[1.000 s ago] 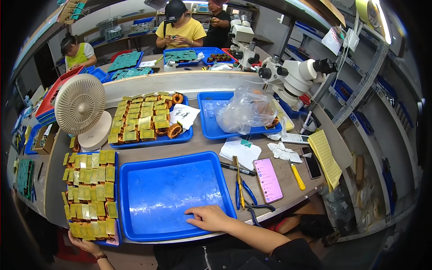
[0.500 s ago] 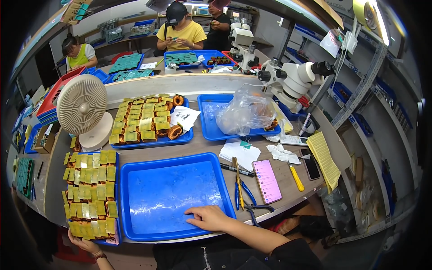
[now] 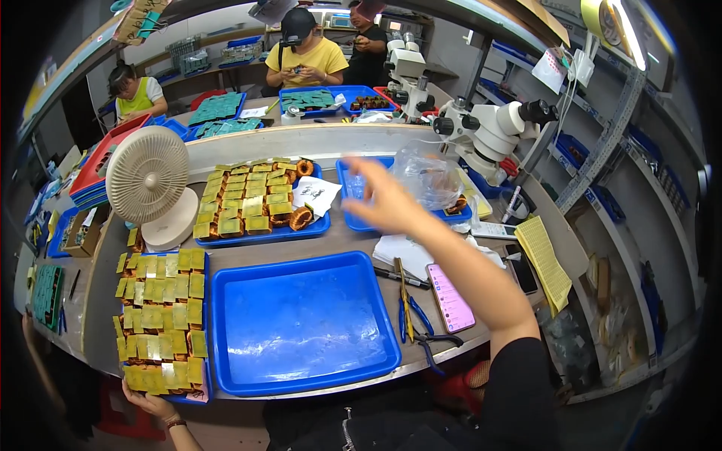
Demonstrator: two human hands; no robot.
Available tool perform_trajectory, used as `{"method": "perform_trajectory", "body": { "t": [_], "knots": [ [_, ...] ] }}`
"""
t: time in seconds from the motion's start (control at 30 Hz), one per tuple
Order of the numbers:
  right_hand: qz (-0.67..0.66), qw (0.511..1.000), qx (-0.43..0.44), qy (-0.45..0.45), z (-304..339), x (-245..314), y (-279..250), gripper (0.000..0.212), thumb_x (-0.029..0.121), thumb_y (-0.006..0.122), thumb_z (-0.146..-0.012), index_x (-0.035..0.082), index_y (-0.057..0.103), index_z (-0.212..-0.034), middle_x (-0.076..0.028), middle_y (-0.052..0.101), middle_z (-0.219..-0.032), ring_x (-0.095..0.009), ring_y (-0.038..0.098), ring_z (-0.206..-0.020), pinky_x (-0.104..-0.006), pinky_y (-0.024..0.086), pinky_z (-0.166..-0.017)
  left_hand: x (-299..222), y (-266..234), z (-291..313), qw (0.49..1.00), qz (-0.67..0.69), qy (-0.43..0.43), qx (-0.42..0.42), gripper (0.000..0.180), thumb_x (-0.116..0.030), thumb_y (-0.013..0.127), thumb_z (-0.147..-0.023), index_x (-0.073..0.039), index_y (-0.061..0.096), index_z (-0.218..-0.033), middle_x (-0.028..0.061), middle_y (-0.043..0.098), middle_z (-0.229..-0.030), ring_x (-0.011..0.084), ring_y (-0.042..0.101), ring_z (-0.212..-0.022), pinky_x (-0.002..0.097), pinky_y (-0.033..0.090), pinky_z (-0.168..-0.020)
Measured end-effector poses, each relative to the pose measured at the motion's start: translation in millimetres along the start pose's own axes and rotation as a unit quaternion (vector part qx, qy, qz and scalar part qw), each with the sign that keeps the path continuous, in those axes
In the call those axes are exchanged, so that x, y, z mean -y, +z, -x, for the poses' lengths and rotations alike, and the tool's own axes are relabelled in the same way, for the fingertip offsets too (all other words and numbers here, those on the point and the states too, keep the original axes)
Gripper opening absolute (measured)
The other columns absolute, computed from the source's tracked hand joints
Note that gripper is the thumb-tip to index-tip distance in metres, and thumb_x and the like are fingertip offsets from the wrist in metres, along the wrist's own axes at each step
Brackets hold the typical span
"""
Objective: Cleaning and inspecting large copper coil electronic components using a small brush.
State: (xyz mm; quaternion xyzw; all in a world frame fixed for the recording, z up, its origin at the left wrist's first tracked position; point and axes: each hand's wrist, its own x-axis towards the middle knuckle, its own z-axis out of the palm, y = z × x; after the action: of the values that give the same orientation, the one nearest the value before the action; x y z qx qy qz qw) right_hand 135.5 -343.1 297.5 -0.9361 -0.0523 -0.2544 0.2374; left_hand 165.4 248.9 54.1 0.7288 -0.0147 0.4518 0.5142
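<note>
My left hand [image 3: 150, 404] is at the near left corner of a blue tray [image 3: 208, 331], holding its edge; part of the fingers is hidden beneath it. Rows of copper-wound coils with yellow square plates [image 3: 158, 316] fill that tray. My right hand [image 3: 383, 199] is in the air in front of the far blue tray [image 3: 353, 218], fingers spread and somewhat blurred, with nothing seen in it. Behind it, a clear plastic bag [image 3: 429, 180] lies in the far tray. A large blue tray [image 3: 301, 383] with nothing in it lies between my arms.
Another tray of plated coils [image 3: 252, 199] stands at the back beside a beige fan [image 3: 150, 180]. At right lie pliers [image 3: 429, 342], tweezers [image 3: 402, 301], a pink-screened phone [image 3: 451, 297] and a yellow paper pad [image 3: 543, 263]. A microscope [image 3: 500, 135] stands behind; people [image 3: 307, 60] work beyond the partition.
My right hand has risen from the large blue tray and moved away from me to the far tray, its fingers spreading. My left hand stays at the coil tray's corner. The view shifted slightly.
</note>
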Motion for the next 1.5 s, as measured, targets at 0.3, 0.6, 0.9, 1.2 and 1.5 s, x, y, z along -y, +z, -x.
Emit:
{"method": "perform_trajectory", "body": {
  "t": [0.3, 0.6, 0.9, 1.2, 1.5],
  "knots": [
    [-0.170, 0.945, -0.112, 0.256, -81, -39, -26, 0.089, 0.015, 0.072, -0.068, 0.015, 0.019, -0.140, -0.017, 0.046, -0.122, -0.017, 0.058, -0.070, -0.0278, 0.046, -0.052, 0, 2, 1, 1.000, 0.016, 0.011, -0.009, 0.055, 0.003, 0.037, -0.075, 0.002, 0.030, -0.129, 0.0195, 0.035, -0.131, 0.0292, 0.036, -0.122, 0.0396, 0.027, -0.103],
    [-0.180, 0.934, -0.141, 0.275, -82, -50, -27, 0.094, 0.011, 0.075, -0.061, 0.013, 0.022, -0.138, -0.018, 0.049, -0.113, -0.021, 0.058, -0.073, -0.0312, 0.049, -0.058, -3, 6, 2, 1.000, 0.016, 0.007, -0.009, 0.056, 0.004, 0.035, -0.074, 0.002, 0.029, -0.130, 0.0205, 0.034, -0.132, 0.0299, 0.034, -0.123, 0.0403, 0.026, -0.104],
    [-0.180, 0.933, -0.124, 0.285, -77, -58, -30, 0.093, 0.010, 0.073, -0.062, 0.018, 0.022, -0.139, -0.015, 0.048, -0.109, -0.018, 0.056, -0.065, -0.0313, 0.048, -0.052, -2, 7, 0, 0.999, 0.019, 0.029, -0.008, 0.060, 0.004, 0.031, -0.070, 0.003, 0.029, -0.129, 0.0214, 0.033, -0.132, 0.0312, 0.033, -0.124, 0.0406, 0.023, -0.105],
    [-0.179, 0.934, -0.089, 0.295, -71, -52, -30, 0.093, 0.011, 0.073, -0.063, 0.018, 0.020, -0.139, -0.014, 0.049, -0.107, -0.017, 0.056, -0.065, -0.0289, 0.045, -0.046, -1, 6, 0, 1.000, 0.010, 0.026, -0.006, 0.059, 0.005, 0.031, -0.071, 0.003, 0.030, -0.129, 0.0202, 0.034, -0.132, 0.0306, 0.034, -0.123, 0.0401, 0.024, -0.105],
    [-0.155, 0.947, -0.053, 0.277, -72, -57, -11, 0.092, 0.014, 0.072, -0.068, 0.021, 0.016, -0.141, -0.015, 0.049, -0.114, -0.017, 0.056, -0.066, -0.0308, 0.045, -0.052, 5, -1, 1, 1.000, 0.020, 0.018, -0.006, 0.055, 0.001, 0.035, -0.074, 0.003, 0.029, -0.129, 0.0201, 0.035, -0.130, 0.0297, 0.036, -0.121, 0.0383, 0.026, -0.103]
  ]
}}
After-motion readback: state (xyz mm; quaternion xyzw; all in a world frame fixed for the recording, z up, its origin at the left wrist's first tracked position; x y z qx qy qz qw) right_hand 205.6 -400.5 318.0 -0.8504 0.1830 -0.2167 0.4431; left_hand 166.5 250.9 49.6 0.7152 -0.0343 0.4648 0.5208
